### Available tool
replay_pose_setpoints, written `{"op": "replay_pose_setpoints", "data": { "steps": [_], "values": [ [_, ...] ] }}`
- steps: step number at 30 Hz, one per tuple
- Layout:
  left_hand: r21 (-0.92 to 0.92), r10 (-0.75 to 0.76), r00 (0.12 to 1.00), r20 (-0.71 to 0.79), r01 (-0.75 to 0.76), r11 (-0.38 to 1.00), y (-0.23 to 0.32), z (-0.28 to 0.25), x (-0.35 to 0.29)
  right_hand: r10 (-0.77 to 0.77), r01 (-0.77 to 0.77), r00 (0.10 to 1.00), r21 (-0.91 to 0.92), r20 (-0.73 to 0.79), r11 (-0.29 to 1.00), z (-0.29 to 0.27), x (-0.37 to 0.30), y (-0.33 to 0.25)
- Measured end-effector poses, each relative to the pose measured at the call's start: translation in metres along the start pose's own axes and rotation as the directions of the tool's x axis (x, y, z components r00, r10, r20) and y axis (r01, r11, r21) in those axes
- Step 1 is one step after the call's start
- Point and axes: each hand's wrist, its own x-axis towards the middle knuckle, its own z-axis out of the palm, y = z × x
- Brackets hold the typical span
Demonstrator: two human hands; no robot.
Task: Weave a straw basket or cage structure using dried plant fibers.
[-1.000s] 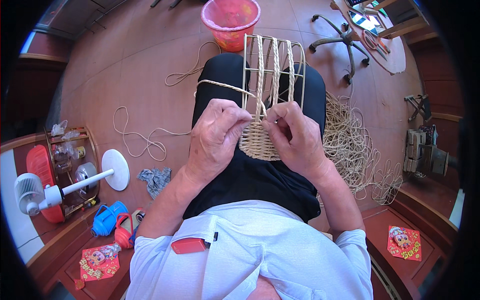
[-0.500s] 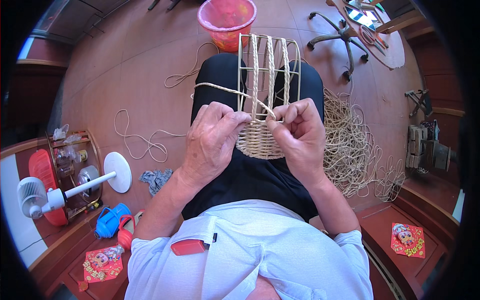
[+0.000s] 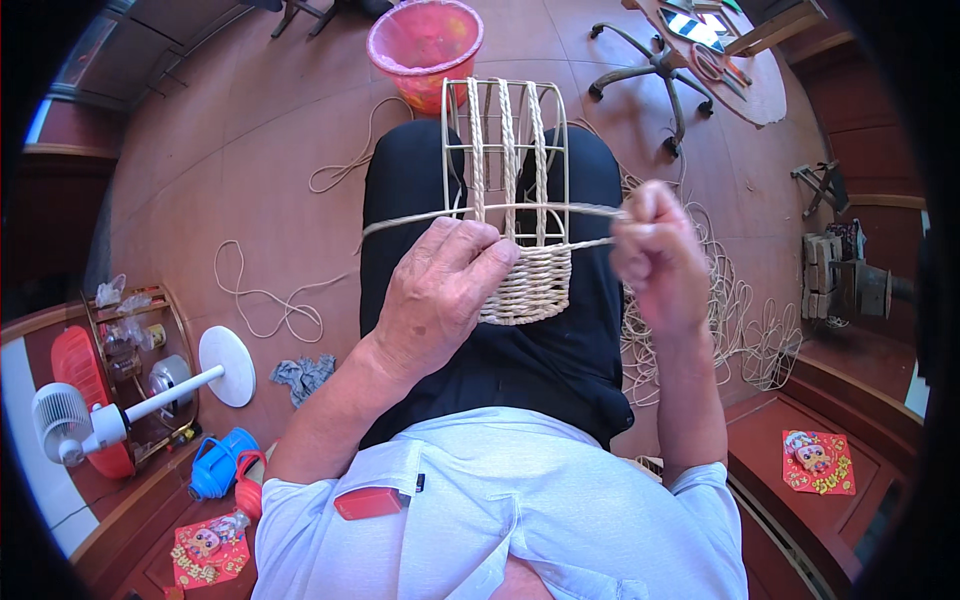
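Between my thighs sits a half-woven basket (image 3: 532,290), a pale wire frame strung with three twisted cord uprights. Its near end is covered in tight rows of weaving. My left hand (image 3: 430,295) is closed on the left side of the basket, thumb and fingers pinching the top woven row. Out to the right, my right hand (image 3: 660,255) is closed around a straw-coloured cord (image 3: 590,209) and slightly blurred. One strand stretches across the uprights to that hand; another runs from the weave's right edge to it. The cord's other side trails over my left thigh.
A loose heap of cord (image 3: 725,310) lies on the floor at right. Ahead stand a pink bucket (image 3: 425,60) and a wheeled chair base (image 3: 665,70). A round-topped table (image 3: 760,95) holds scissors. A white fan (image 3: 150,390), blue jug (image 3: 222,462) and grey rag (image 3: 303,378) are at left.
My right hand has moved away from the weave to the right, drawing the cord out with it. The left hand stays at the basket's edge. The whole view has shifted slightly.
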Motion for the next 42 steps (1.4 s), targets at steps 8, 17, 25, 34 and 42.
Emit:
{"op": "replay_pose_setpoints", "data": {
  "steps": [8,17,25,34,42],
  "values": [
    [-0.114,-0.106,0.992,-0.067,0.098,0.989,0.007,0.013,0.016,-0.516,0.463,0.843,-0.284,-0.15,0.839,0.017,0.001,-0.066],
    [-0.029,-0.185,0.976,-0.111,0.183,0.983,0.011,0.025,0.028,-0.458,0.33,0.887,-0.778,0.062,0.534,0.02,-0.01,0.01],
    [0.005,-0.202,0.978,-0.05,0.202,0.979,0.012,0.021,0.027,-0.484,0.408,0.811,-0.911,0.329,0.063,0.048,0.014,0.02],
    [-0.068,-0.212,0.977,-0.037,0.209,0.975,0.022,0.016,0.016,-0.097,0.184,0.98,-0.974,0.172,0.132,0.065,0.022,0.015],
    [-0.161,-0.244,0.969,-0.036,0.235,0.959,0.019,0.012,0.021,-0.161,0.409,0.911,-0.887,0.381,0.216,0.058,0.022,0.002]
  ]
}}
